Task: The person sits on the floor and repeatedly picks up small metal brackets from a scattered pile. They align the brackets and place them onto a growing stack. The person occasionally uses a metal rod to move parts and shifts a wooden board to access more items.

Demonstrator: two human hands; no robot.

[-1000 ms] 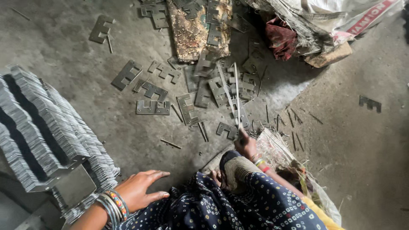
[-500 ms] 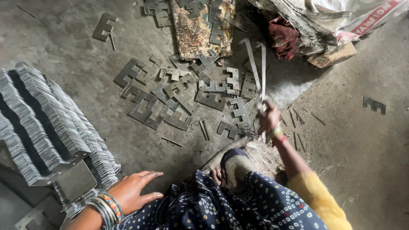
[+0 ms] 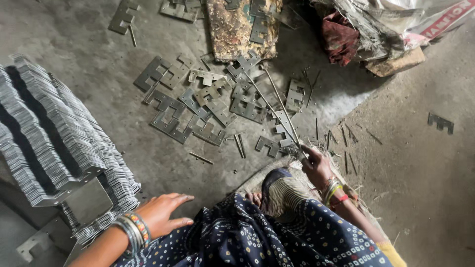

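- Low on the floor [image 3: 89,64], the person is sitting with a dotted dark cloth [image 3: 257,237] over the legs.
- The right hand [image 3: 316,168] is reaching forward, wrist bent and bangled, fingers clenching the near ends of two thin metal strips [image 3: 277,106] that are slanting away up-left over the scattered pieces.
- The left hand [image 3: 161,212] is lying released, palm down, fingers spreading flat on the floor just beside the stacked plates [image 3: 54,143], the forearm coming in from the lower left.
- Flat notched metal pieces [image 3: 208,106] are lying strewn ahead of both hands, some overlapping.
- A rusty slab [image 3: 232,29] is lying beyond them, near crumpled sacks [image 3: 391,24].
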